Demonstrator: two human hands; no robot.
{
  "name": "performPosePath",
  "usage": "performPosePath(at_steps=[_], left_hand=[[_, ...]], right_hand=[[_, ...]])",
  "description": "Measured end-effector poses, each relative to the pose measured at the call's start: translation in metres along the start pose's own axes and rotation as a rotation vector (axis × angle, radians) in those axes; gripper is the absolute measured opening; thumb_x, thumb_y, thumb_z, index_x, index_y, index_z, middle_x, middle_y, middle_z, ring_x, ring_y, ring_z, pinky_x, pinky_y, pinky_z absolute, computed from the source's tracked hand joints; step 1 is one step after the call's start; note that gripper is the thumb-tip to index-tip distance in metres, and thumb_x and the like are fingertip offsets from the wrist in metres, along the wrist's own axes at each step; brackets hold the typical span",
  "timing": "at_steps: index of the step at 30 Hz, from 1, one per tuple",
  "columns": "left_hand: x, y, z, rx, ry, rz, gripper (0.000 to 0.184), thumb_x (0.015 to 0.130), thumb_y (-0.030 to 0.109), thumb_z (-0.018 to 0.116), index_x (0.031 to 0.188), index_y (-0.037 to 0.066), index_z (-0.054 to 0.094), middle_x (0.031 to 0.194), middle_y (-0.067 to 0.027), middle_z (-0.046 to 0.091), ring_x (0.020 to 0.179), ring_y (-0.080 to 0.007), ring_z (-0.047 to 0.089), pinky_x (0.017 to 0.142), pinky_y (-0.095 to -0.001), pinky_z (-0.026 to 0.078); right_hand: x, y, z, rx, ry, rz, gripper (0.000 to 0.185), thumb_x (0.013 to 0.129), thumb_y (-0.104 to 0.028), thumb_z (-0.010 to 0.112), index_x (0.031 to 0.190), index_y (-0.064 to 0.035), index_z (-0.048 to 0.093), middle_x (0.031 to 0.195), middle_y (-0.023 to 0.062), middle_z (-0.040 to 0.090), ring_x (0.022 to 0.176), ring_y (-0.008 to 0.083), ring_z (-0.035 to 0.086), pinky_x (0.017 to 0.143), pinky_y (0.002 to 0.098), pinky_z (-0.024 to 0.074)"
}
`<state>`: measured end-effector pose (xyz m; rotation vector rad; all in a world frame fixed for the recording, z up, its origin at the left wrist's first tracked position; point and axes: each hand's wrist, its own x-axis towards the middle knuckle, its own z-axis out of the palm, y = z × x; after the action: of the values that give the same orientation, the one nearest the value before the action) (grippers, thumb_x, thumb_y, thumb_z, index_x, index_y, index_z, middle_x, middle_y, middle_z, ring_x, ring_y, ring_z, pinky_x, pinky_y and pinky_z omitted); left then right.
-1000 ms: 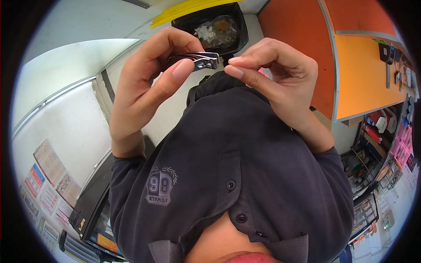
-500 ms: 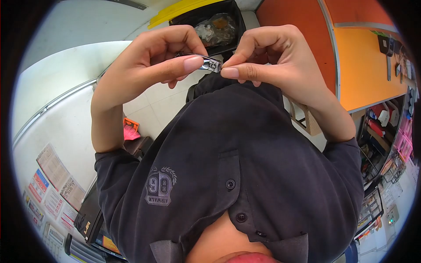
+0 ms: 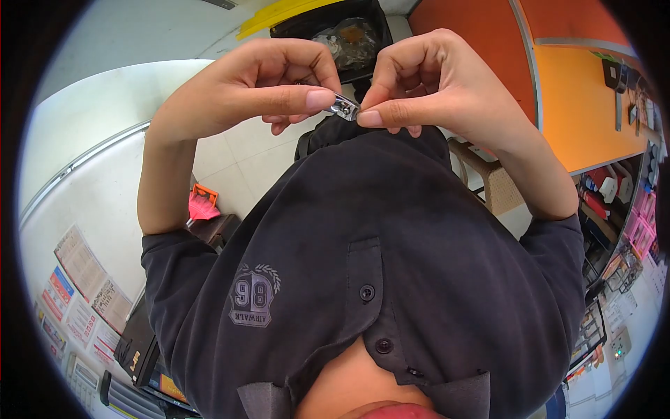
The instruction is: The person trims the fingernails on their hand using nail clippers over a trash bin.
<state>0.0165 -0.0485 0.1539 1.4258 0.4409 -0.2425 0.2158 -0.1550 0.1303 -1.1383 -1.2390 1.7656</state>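
Note:
A small shiny metal nail clipper (image 3: 344, 107) is held up in front of my chest, at the top of the head view. My left hand (image 3: 269, 87) pinches its body between thumb and index finger, hiding most of the lever. At the jaw end, my right hand (image 3: 426, 91) has its thumb and index fingertip closed together on the clipper's edge. Its other fingers curl behind. Whether a nail lies between the jaws is too small to tell. Below both hands spreads my dark shirt (image 3: 314, 230).
Beyond the hands stands a black bin (image 3: 380, 31) with a plastic bag and rubbish. An orange desktop (image 3: 586, 105) is at right, above shelves of goods. Papers (image 3: 87, 265) are stuck up at left. A pink item (image 3: 202, 206) lies near a dark box.
The clipper has shifted slightly right and tilted more downward at its jaw end. Both hands have moved a little with it, keeping their pinches.

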Motion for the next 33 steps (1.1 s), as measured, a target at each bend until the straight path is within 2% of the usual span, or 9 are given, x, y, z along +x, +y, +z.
performPosePath(at_steps=[10,19,27,30,33], left_hand=[[-0.001,-0.007,0.001,0.037,0.032,-0.018,0.023,0.086,0.025,0.058,0.086,0.003,0.056,0.064,0.0031,0.049,0.056,-0.0025,0.044,0.048,-0.0171,0.036],[0.001,-0.015,0.000,0.020,-0.004,-0.042,0.024,0.086,0.026,0.058,0.085,0.002,0.056,0.063,0.0025,0.049,0.055,-0.0034,0.044,0.049,-0.0178,0.036],[0.001,-0.017,0.001,0.031,-0.005,-0.094,0.025,0.085,0.028,0.059,0.084,0.003,0.056,0.063,0.0024,0.048,0.054,-0.0039,0.043,0.049,-0.0181,0.035],[0.002,-0.017,0.000,0.032,-0.023,-0.128,0.021,0.084,0.022,0.058,0.086,0.002,0.053,0.073,0.0005,0.054,0.056,-0.0029,0.044,0.048,-0.0174,0.037],[0.004,-0.017,0.000,0.023,-0.037,-0.119,0.020,0.084,0.022,0.058,0.086,0.002,0.053,0.073,0.0006,0.054,0.056,-0.0029,0.045,0.048,-0.0174,0.037]], right_hand=[[0.004,-0.002,0.003,-0.119,-0.003,0.033,0.015,0.072,-0.015,0.068,0.070,-0.0008,0.064,0.060,0.0019,0.059,0.054,0.0053,0.054,0.048,0.0179,0.0421],[0.011,0.000,0.002,-0.204,-0.097,0.047,0.016,0.072,-0.015,0.067,0.071,0.0001,0.062,0.061,0.0030,0.059,0.056,0.0066,0.055,0.050,0.0197,0.0433],[0.015,0.002,0.002,-0.268,-0.133,-0.008,0.014,0.072,-0.013,0.066,0.072,0.0009,0.063,0.061,0.0037,0.060,0.056,0.0071,0.055,0.052,0.0208,0.0438],[0.015,0.003,0.001,-0.269,-0.131,-0.020,0.013,0.072,-0.011,0.066,0.072,0.0013,0.064,0.062,0.0040,0.060,0.057,0.0073,0.056,0.053,0.0208,0.0439],[0.014,0.003,0.000,-0.268,-0.137,-0.017,0.013,0.072,-0.011,0.066,0.072,0.0014,0.063,0.062,0.0040,0.060,0.057,0.0072,0.056,0.053,0.0209,0.0438]])
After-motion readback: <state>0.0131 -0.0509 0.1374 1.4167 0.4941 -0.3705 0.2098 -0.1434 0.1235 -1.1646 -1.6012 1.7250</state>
